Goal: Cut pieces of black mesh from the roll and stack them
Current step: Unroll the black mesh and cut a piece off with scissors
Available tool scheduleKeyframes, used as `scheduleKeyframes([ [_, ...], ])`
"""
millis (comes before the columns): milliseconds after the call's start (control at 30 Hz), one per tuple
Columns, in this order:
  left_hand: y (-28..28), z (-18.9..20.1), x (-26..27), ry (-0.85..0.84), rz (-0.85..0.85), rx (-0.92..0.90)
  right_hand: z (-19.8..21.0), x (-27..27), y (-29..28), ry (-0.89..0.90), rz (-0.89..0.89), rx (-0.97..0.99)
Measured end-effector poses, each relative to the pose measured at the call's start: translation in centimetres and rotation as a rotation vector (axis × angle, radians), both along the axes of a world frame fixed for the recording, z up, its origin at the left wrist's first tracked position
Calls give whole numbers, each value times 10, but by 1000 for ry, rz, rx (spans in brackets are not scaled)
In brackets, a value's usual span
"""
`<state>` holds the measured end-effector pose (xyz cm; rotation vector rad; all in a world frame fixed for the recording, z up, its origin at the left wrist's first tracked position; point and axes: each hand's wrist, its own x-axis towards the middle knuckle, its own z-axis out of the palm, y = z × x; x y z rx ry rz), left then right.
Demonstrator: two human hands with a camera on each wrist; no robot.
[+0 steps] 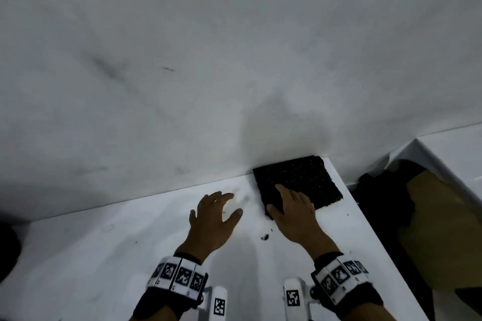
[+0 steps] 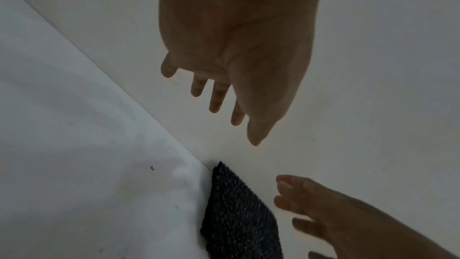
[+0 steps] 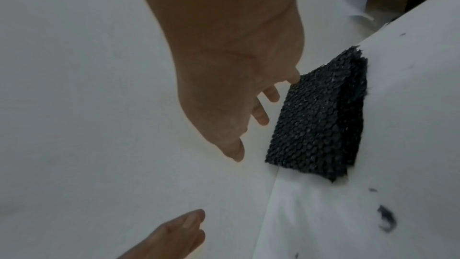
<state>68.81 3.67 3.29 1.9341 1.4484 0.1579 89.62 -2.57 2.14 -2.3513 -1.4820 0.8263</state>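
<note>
Black honeycomb-textured mesh stack (image 1: 300,177) on a white table (image 1: 104,255), black-and-white checker-coded wristbands (image 1: 180,275)

Plain workroom: white table (image 1: 104,255) against bare white wall (image 1: 182,60), scattered black scraps (image 1: 265,237).

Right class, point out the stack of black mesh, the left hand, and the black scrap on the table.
stack of black mesh (image 1: 302,177): head view, top piece.
left hand (image 1: 208,219): head view, back of hand.
black scrap (image 1: 265,237): head view, its middle.

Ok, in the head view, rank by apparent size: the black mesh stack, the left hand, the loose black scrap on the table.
1. Black mesh stack, partly covered by the right hand.
2. Left hand, similar in size, so this order is unsure.
3. Loose black scrap, clearly smallest.
</note>
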Motion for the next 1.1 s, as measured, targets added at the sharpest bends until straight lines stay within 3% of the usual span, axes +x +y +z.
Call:
scheduleKeyframes([
  [333,-89,40,-179,-171,308,123,47,-163,-49,190,194,104],
  [633,-152,46,-377,-297,664,202,61,-352,-48,219,575,38],
  [800,-186,32,-485,-165,924,307,58,-457,-43,255,759,18],
  [933,-213,16,-541,-94,1246,287,57,-540,-35,264,951,61],
  [1100,-227,-13,-582,-218,1278,87,57,-637,-20,234,1176,132],
])
